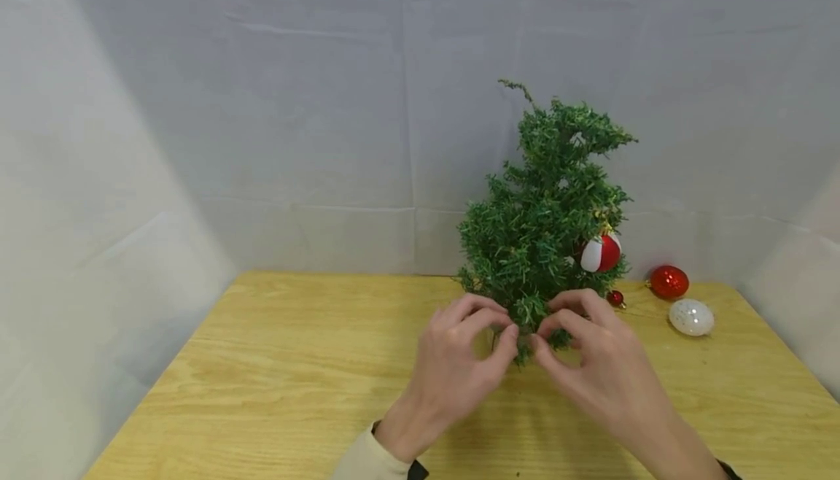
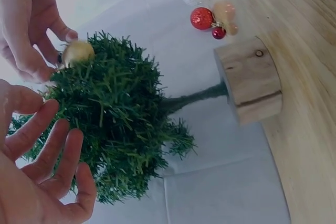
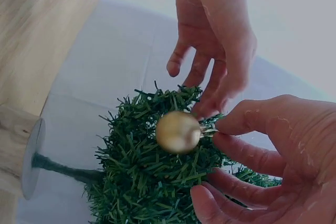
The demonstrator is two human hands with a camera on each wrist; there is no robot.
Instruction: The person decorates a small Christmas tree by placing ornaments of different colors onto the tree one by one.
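Note:
A small artificial Christmas tree (image 1: 541,225) stands on the table in the head view. My right hand (image 1: 604,356) pinches a gold bauble (image 3: 178,132) by its cap, between thumb and forefinger, against the green branches; the bauble is hidden in the head view. Opposite it, my left hand (image 1: 459,356) has thumb and forefinger brought together at a branch tip (image 1: 528,312) on the near side. A red-and-white bauble (image 1: 601,252) hangs on the tree's right side. The left wrist view shows the green trunk (image 2: 197,97) rising from a round wooden base (image 2: 251,80).
Right of the tree lie a red bauble (image 1: 669,282), a white speckled bauble (image 1: 692,317) and a tiny red bauble (image 1: 615,298). The wood-grain table (image 1: 295,363) extends to the left. A pale cloth (image 1: 328,115) hangs behind and along the sides.

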